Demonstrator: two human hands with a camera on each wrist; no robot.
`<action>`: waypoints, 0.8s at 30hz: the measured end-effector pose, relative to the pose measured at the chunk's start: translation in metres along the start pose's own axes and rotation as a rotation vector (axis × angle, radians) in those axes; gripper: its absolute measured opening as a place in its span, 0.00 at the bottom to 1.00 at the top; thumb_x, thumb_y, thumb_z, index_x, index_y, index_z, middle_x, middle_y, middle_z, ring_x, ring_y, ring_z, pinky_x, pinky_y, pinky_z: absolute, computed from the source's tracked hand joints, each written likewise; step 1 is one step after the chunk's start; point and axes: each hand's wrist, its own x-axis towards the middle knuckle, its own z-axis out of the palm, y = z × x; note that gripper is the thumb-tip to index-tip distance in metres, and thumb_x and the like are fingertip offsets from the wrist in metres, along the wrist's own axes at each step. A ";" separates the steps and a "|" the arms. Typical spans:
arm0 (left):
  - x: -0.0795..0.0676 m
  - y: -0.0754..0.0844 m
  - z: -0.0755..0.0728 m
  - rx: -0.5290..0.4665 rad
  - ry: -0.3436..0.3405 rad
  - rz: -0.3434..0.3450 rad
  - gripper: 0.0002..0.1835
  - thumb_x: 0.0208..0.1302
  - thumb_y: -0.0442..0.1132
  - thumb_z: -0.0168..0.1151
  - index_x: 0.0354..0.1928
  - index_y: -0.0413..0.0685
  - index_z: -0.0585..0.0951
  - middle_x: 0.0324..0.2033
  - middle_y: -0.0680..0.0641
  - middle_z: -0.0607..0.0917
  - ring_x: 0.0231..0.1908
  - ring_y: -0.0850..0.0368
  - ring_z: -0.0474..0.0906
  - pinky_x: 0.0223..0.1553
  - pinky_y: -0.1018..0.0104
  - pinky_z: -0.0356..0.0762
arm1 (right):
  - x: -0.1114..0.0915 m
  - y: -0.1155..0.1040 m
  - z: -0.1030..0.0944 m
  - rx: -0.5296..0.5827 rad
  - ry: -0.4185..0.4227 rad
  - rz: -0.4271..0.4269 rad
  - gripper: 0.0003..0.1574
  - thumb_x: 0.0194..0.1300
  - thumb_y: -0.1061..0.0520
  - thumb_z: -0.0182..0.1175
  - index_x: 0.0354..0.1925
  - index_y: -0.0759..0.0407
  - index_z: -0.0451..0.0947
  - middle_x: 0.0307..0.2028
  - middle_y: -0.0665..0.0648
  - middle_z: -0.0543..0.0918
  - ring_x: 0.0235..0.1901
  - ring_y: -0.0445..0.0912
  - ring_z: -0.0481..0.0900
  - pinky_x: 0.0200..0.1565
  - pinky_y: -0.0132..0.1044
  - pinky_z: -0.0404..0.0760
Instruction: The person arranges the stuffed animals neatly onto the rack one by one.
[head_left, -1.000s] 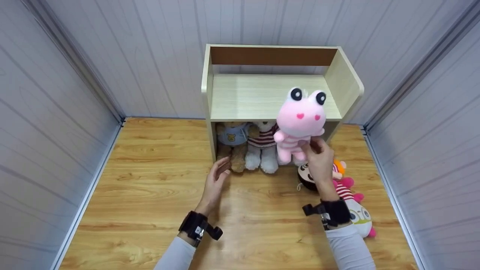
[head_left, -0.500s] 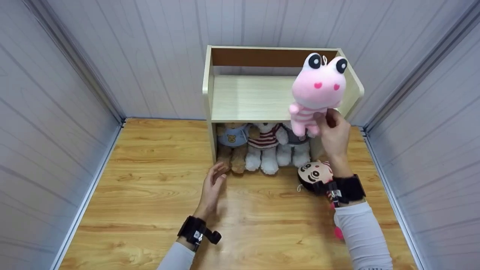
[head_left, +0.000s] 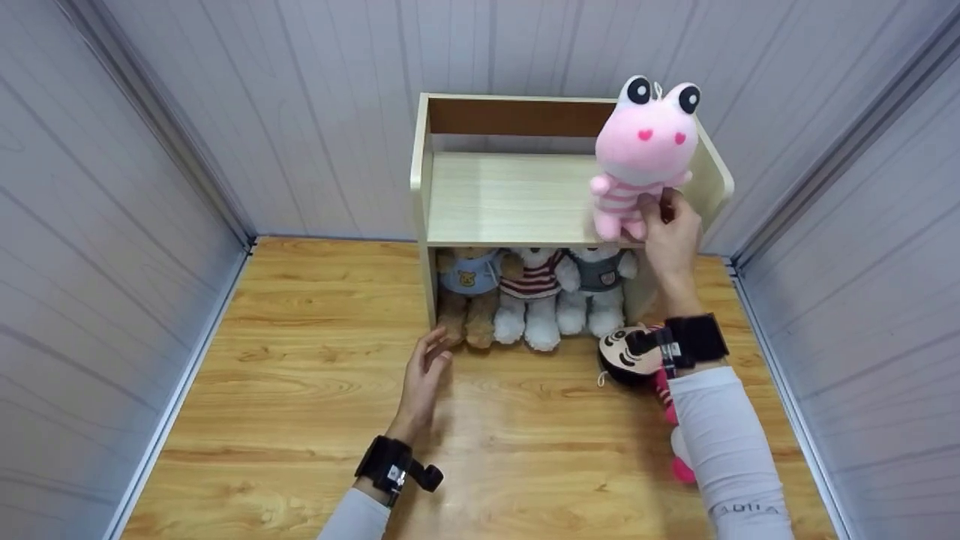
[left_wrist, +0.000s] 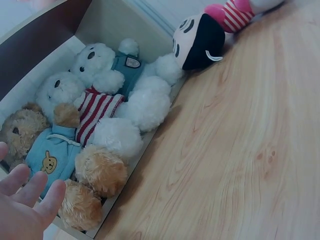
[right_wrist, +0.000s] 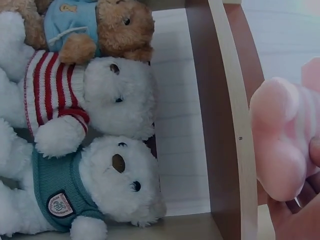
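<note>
My right hand (head_left: 673, 244) pinches a pink frog plush (head_left: 646, 146) by its striped body and holds it upright at the right end of the upper shelf board (head_left: 510, 199). In the right wrist view the frog's feet (right_wrist: 280, 165) overlap the board's front edge. Below that board sit three teddy bears: a brown one in a blue top (head_left: 469, 281), a white one in red stripes (head_left: 531, 285) and a white one in a grey-green vest (head_left: 598, 281). By the brown bear's feet, my left hand (head_left: 421, 379) is relaxed, fingers extended, holding nothing.
Right of the shelf unit (head_left: 416, 142), a dark-haired doll (head_left: 626, 360) lies on the wooden floor (head_left: 510, 435). Another plush with pink and white parts (head_left: 681, 457) lies partly behind my right forearm. Ribbed panels (head_left: 322, 97) stand behind and at both sides.
My right hand has lifted the frog plush from before the lower compartment up to the upper board, moving right and back. The vest-wearing bear has come into view. My left hand has barely moved.
</note>
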 end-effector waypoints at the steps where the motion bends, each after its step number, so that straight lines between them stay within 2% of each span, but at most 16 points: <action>1: 0.000 0.000 0.000 0.000 0.000 -0.002 0.27 0.77 0.32 0.51 0.73 0.28 0.63 0.68 0.26 0.70 0.71 0.31 0.64 0.71 0.55 0.67 | 0.004 0.000 0.001 -0.008 0.001 0.006 0.23 0.76 0.52 0.61 0.56 0.70 0.81 0.47 0.66 0.86 0.40 0.44 0.79 0.42 0.31 0.77; 6: -0.001 0.001 0.000 0.002 0.002 -0.008 0.27 0.77 0.33 0.52 0.73 0.30 0.63 0.71 0.28 0.67 0.73 0.34 0.62 0.72 0.51 0.65 | 0.018 0.000 0.008 -0.013 0.000 0.052 0.23 0.78 0.53 0.56 0.59 0.70 0.79 0.51 0.66 0.85 0.45 0.46 0.80 0.45 0.32 0.76; 10: -0.002 0.001 0.000 -0.013 -0.002 -0.008 0.28 0.77 0.33 0.52 0.74 0.30 0.63 0.72 0.28 0.65 0.74 0.33 0.60 0.72 0.51 0.65 | 0.027 0.002 0.013 -0.040 0.000 0.073 0.23 0.79 0.54 0.54 0.61 0.70 0.78 0.54 0.66 0.85 0.49 0.49 0.80 0.50 0.34 0.76; 19: -0.006 -0.001 -0.004 0.001 0.001 0.015 0.28 0.75 0.31 0.50 0.73 0.28 0.62 0.73 0.29 0.64 0.73 0.32 0.61 0.71 0.51 0.67 | 0.044 0.002 0.018 -0.148 0.002 0.118 0.22 0.80 0.53 0.54 0.57 0.69 0.80 0.56 0.65 0.85 0.56 0.53 0.80 0.60 0.42 0.75; 24: -0.008 -0.001 -0.004 0.012 0.005 0.007 0.28 0.75 0.31 0.50 0.73 0.28 0.62 0.74 0.29 0.63 0.72 0.34 0.62 0.71 0.51 0.66 | 0.051 0.000 0.021 -0.141 -0.009 0.156 0.23 0.81 0.51 0.53 0.57 0.69 0.79 0.56 0.65 0.84 0.55 0.51 0.79 0.59 0.39 0.75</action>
